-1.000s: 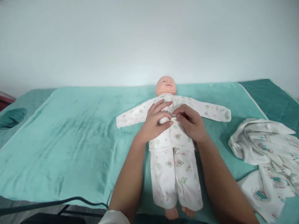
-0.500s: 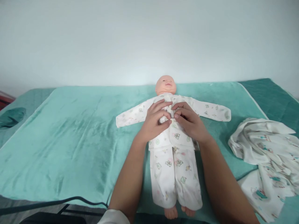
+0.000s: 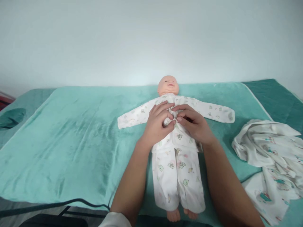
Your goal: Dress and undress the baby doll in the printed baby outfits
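Note:
A baby doll (image 3: 168, 85) lies on its back with its head toward the wall and arms spread sideways. It wears a white printed baby shirt (image 3: 163, 145) and matching printed trousers (image 3: 165, 176), with bare feet showing at the bottom. Over the chest, my left hand (image 3: 160, 121) pinches the front edge of the shirt between thumb and index finger, its other fingers lying across the cloth. Opposite it, my right hand (image 3: 193, 121) grips the same front opening with thumb and bent fingers. The cloth bunches slightly between my fingertips; any fastener there is too small to make out.
A turquoise plush blanket (image 3: 71, 135) covers the table under the doll. To the right lies a crumpled white printed cloth (image 3: 267, 148). A dark cable or strap (image 3: 59, 204) runs along the front left edge. A pale wall (image 3: 142, 41) stands behind.
My fingertips have drawn slightly closer together at the shirt's front opening, and the cloth between them is now more bunched. The doll stays in place.

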Demonstrator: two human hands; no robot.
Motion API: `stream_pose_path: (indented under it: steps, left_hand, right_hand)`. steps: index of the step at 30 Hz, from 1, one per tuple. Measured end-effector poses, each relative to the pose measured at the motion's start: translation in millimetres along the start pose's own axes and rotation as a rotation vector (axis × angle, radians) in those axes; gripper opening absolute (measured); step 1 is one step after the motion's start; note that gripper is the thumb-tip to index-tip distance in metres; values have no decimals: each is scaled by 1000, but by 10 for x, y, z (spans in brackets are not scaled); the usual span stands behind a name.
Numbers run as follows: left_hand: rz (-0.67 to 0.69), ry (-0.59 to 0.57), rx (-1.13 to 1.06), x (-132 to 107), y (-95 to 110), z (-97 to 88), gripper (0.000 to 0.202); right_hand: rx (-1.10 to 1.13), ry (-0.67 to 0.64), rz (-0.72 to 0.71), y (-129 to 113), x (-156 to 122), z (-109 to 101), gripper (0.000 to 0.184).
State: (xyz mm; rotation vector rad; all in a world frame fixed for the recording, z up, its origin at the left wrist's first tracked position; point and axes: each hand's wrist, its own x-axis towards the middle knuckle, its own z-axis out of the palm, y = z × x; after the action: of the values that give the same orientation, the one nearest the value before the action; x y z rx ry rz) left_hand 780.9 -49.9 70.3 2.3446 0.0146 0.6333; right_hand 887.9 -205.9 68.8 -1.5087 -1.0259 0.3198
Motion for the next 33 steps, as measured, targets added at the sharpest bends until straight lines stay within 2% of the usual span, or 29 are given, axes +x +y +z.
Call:
stream_pose_path:
  steps: [5,8,19,25,28,31,33]
  left_hand:
    - [32,-138,-93,-18,-89,-112,11]
    - [20,-165,-95,-26,-104,-144,15]
    - [16,-83,-108,12,-77,-64,13]
    - [-6,-35,-254,11,-105,-35,14]
    - [-82,77,-403,5,-118,-20,17]
    - [-212,324,-574,6,-158,-34,22]
    - [-336,498,-640,6,-225,-75,23]
  right_hand:
    - [83,32,19,49,-8,2,20]
    - [101,32,31,55,-12,3,20]
    - [91,24,35,57,4,1,23]
    - [201,66,63,35,-6,-2,24]
    - [316,231,119,21,-4,23,24]
    - [343,484,201,64,10,-11,21]
    - [220,666,282,146,21,-113,21]
